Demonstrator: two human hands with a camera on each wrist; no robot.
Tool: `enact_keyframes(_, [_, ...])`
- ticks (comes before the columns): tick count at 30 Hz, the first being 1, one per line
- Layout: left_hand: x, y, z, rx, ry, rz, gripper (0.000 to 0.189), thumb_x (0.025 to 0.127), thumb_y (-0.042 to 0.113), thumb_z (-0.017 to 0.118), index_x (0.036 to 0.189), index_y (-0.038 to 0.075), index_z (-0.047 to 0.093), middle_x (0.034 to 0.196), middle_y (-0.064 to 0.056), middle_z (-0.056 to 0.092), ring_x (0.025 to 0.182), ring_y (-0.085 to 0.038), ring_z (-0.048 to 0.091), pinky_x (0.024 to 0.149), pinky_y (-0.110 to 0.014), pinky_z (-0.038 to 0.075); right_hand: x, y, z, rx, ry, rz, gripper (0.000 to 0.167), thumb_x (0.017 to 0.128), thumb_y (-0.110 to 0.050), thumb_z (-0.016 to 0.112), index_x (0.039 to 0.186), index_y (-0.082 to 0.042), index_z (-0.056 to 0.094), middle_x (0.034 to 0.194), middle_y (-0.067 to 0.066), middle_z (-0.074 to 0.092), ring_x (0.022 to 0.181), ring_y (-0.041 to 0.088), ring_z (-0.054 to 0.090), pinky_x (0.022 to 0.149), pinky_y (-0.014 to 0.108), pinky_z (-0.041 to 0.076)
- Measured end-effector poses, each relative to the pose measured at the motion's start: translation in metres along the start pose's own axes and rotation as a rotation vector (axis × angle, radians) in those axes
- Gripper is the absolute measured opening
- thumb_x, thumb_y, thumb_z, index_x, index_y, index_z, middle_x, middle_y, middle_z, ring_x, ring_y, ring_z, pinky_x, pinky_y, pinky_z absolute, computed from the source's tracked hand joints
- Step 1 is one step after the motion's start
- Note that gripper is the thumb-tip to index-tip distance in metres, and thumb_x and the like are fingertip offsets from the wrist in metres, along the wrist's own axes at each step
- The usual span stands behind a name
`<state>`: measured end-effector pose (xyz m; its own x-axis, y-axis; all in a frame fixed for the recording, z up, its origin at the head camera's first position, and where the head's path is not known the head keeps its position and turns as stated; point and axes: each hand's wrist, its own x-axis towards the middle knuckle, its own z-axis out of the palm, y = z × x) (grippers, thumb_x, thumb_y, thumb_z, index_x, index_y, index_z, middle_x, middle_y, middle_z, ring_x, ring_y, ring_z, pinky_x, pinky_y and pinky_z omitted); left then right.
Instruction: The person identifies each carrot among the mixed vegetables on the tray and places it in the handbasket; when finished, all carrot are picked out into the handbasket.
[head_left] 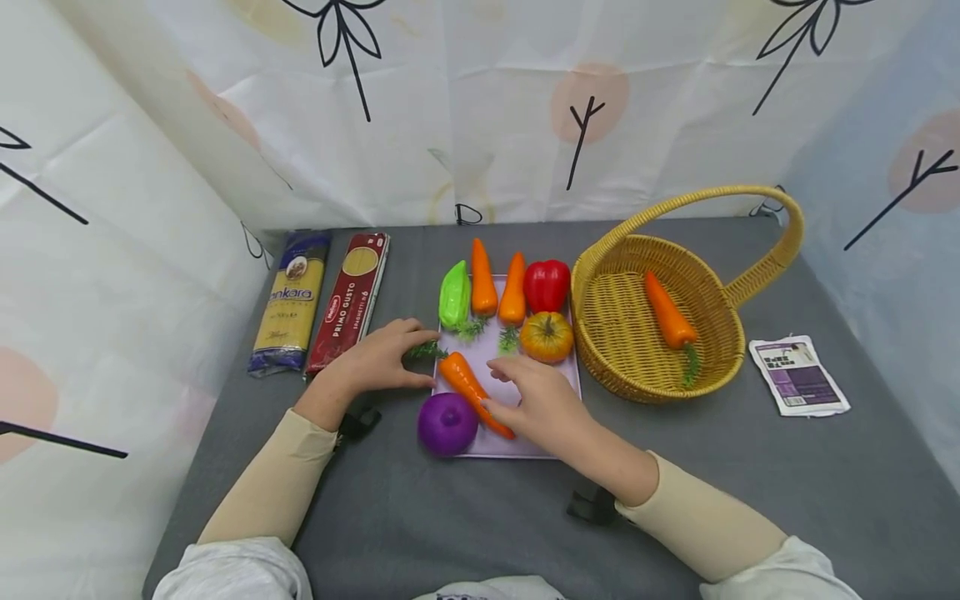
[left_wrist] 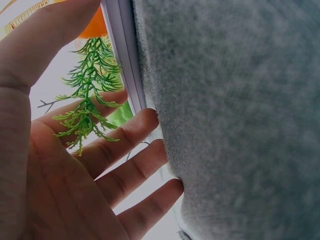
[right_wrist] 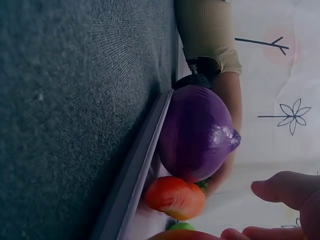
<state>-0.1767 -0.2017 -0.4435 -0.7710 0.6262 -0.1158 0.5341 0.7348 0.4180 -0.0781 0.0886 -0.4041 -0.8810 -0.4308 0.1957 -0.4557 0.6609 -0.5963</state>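
On the lilac tray (head_left: 528, 451) lies a toy carrot (head_left: 463, 379), slanting, its green top toward the left and its tip toward the front. My left hand (head_left: 381, 357) is at the tray's left edge with relaxed fingers; the carrot's leafy green top (left_wrist: 90, 95) lies between thumb and fingers, not gripped. Above the carrot's tip end hovers my right hand (head_left: 546, 402), fingers loosely bent and thumb close to the carrot, holding nothing. A round purple onion (head_left: 447, 424) sits beside the carrot at the tray's front left corner, large in the right wrist view (right_wrist: 197, 132).
Along the tray's back are a green pepper (head_left: 454, 296), two carrots (head_left: 483, 287), a red pepper (head_left: 547, 286) and a small pumpkin (head_left: 547, 337). A wicker basket (head_left: 615, 333) holding one carrot (head_left: 666, 310) stands right, beside a white-purple packet (head_left: 801, 377). Two pasta packs (head_left: 291, 302) lie left.
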Motion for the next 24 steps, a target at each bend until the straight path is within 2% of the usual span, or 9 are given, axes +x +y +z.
enact_keyframes(7, [0.0, 0.002, -0.001, -0.002, -0.009, -0.007, 0.079, 0.082, 0.054, 0.082, 0.147, 0.016, 0.058, 0.13, -0.008, 0.059, 0.113, -0.025, 0.054, 0.099, -0.045, 0.05, 0.017, 0.0, 0.013, -0.093, -0.151, 0.071, 0.045, 0.087, -0.027, 0.082, 0.123, -0.002, 0.071, 0.102, 0.006, 0.073, 0.093, 0.02, 0.066, 0.085, 0.037, 0.055])
enact_keyframes(10, [-0.001, 0.003, -0.002, -0.004, -0.012, -0.009, 0.079, 0.082, 0.054, 0.082, 0.147, 0.015, 0.058, 0.13, -0.008, 0.058, 0.113, -0.025, 0.054, 0.099, -0.046, 0.05, 0.022, 0.001, 0.019, -0.125, -0.197, 0.096, 0.044, 0.088, -0.028, 0.082, 0.121, -0.002, 0.072, 0.092, 0.004, 0.071, 0.085, 0.018, 0.062, 0.081, 0.035, 0.054])
enact_keyframes(12, [-0.001, 0.004, -0.002, -0.006, -0.016, -0.008, 0.079, 0.083, 0.054, 0.081, 0.147, 0.015, 0.057, 0.13, -0.008, 0.058, 0.113, -0.025, 0.054, 0.099, -0.046, 0.051, 0.025, 0.002, 0.023, -0.16, -0.219, 0.101, 0.038, 0.087, -0.029, 0.082, 0.114, -0.003, 0.075, 0.083, 0.001, 0.069, 0.077, 0.016, 0.059, 0.074, 0.032, 0.052])
enact_keyframes(16, [-0.001, 0.005, -0.003, -0.014, -0.02, -0.006, 0.079, 0.083, 0.052, 0.082, 0.147, 0.015, 0.057, 0.13, -0.009, 0.058, 0.112, -0.025, 0.054, 0.099, -0.045, 0.051, 0.026, 0.004, 0.027, -0.234, -0.226, 0.09, 0.021, 0.087, -0.03, 0.081, 0.089, -0.011, 0.074, 0.063, -0.005, 0.058, 0.061, 0.013, 0.051, 0.057, 0.029, 0.043])
enact_keyframes(18, [-0.001, 0.006, -0.004, -0.017, -0.021, -0.007, 0.079, 0.083, 0.052, 0.082, 0.147, 0.015, 0.057, 0.13, -0.009, 0.058, 0.112, -0.026, 0.054, 0.098, -0.045, 0.051, 0.027, 0.004, 0.028, -0.245, -0.222, 0.085, 0.021, 0.087, -0.031, 0.08, 0.079, -0.015, 0.068, 0.058, -0.005, 0.051, 0.056, 0.013, 0.047, 0.052, 0.029, 0.036])
enact_keyframes(21, [-0.001, 0.006, -0.004, -0.019, -0.024, -0.017, 0.079, 0.083, 0.053, 0.082, 0.148, 0.015, 0.057, 0.131, -0.008, 0.058, 0.113, -0.025, 0.054, 0.099, -0.046, 0.051, 0.026, 0.004, 0.027, -0.222, -0.203, 0.097, 0.019, 0.087, -0.03, 0.079, 0.079, -0.016, 0.068, 0.058, -0.006, 0.051, 0.056, 0.012, 0.046, 0.051, 0.028, 0.035])
enact_keyframes(24, [-0.002, 0.005, -0.004, -0.02, -0.024, -0.023, 0.079, 0.083, 0.054, 0.081, 0.148, 0.016, 0.057, 0.132, -0.008, 0.058, 0.115, -0.026, 0.054, 0.1, -0.047, 0.051, 0.026, 0.004, 0.024, -0.182, -0.163, 0.109, 0.018, 0.086, -0.029, 0.078, 0.091, -0.012, 0.076, 0.065, -0.005, 0.059, 0.06, 0.012, 0.051, 0.055, 0.028, 0.041])
